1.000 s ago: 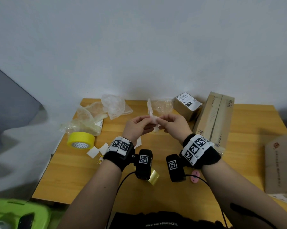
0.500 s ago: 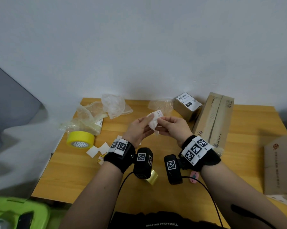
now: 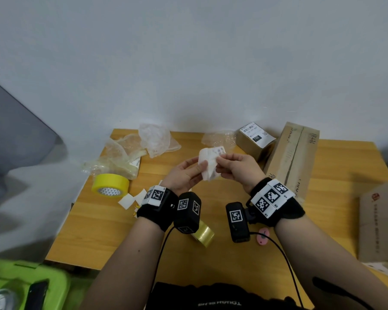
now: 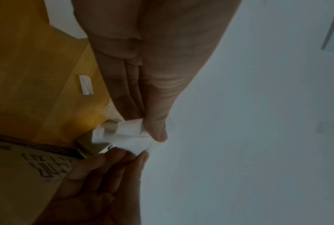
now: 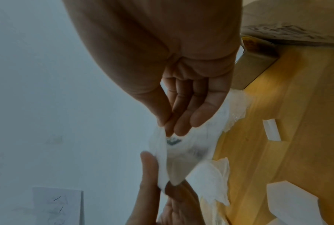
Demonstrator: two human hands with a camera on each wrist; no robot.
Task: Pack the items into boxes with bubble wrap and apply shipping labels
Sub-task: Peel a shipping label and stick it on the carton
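A crumpled white shipping label point(image 3: 211, 163) with its backing paper is held in the air over the middle of the wooden table point(image 3: 103, 224). My left hand point(image 3: 201, 168) pinches its left side between thumb and fingers. My right hand point(image 3: 220, 165) pinches its right edge, where print shows. The left wrist view shows the left thumb point(image 4: 158, 130) pressed on the white paper point(image 4: 131, 134). Seen from the right wrist, the label point(image 5: 183, 146) has dark print and hangs between the right fingertips point(image 5: 181, 124) and the left thumb point(image 5: 148, 164).
A small labelled box point(image 3: 254, 139) and a long cardboard box point(image 3: 291, 159) stand behind my right hand; another box point(image 3: 381, 222) sits far right. Bubble wrap point(image 3: 155, 139), a yellow tape roll point(image 3: 110, 184) and paper scraps point(image 3: 130, 199) lie left. Clear tape point(image 3: 203, 234) lies near the front.
The label stood as a thin upright strip a second ago; now it is spread wider between the two hands, which stay close together at about the same place.
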